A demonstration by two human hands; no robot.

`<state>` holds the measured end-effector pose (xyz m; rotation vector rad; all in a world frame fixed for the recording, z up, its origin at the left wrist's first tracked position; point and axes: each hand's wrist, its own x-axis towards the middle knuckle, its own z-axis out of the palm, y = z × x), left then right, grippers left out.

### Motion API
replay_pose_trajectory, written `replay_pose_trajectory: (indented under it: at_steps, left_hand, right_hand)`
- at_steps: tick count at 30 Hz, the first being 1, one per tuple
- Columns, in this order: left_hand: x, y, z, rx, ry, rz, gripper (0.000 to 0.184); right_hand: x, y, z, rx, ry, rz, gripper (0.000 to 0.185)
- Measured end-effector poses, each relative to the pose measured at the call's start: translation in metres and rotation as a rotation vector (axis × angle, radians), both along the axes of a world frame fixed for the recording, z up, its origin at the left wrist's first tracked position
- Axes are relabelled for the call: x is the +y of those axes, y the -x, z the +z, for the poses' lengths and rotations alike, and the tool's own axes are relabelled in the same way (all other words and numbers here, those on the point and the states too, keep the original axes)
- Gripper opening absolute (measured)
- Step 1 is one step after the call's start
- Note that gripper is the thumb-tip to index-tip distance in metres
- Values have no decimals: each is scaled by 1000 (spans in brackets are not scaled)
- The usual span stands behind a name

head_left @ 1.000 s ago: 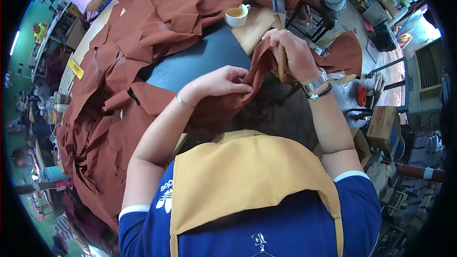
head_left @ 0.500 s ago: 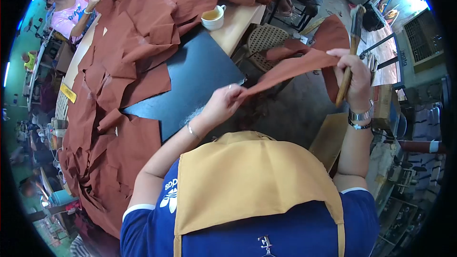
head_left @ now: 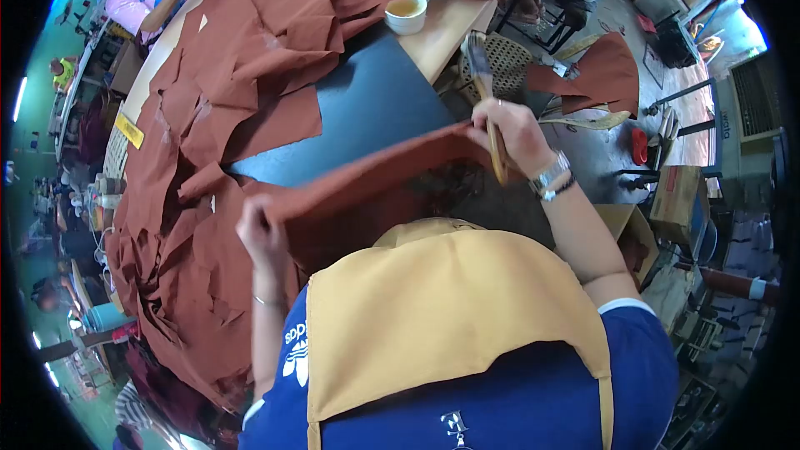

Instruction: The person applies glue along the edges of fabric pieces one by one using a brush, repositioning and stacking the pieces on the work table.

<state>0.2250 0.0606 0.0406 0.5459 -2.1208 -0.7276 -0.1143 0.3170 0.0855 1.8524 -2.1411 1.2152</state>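
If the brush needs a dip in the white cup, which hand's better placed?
Probably the right hand: it grips the brush and is nearer the cup. The left hand, farther away, holds one end of the reddish-brown cloth.

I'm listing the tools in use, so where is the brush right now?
In the head view, the brush is right of centre, bristles up in the right grip, just right of the dark board and below-right of the white cup.

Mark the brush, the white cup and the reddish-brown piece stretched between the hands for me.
Brush (head_left: pixel 481 67), head view: its ferrule area, above the fingers.
White cup (head_left: pixel 405 25), head view: its outer wall.
Reddish-brown piece (head_left: pixel 375 168), head view: its stretched middle.
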Motion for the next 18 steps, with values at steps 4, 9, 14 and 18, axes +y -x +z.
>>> replay_pose_trajectory:
  at_steps: [4, 9, 14, 18]
  left_hand:
    - [-42, 90, 39, -365, 304, 214, 39]
    - [35, 100, -55, -660, 303, -18, 79]
    - [9, 97, -42, -772, 183, -48, 82]
    - [-29, 98, -41, -762, 228, -139, 85]
  right_hand:
    - [-47, 37, -20, 97, -77, -120, 26]
    - [-73, 93, -26, 16, -295, -308, 25]
    - [-99, 135, -15, -277, -3, -257, 42]
    - [-140, 147, 12, -383, -84, -135, 35]
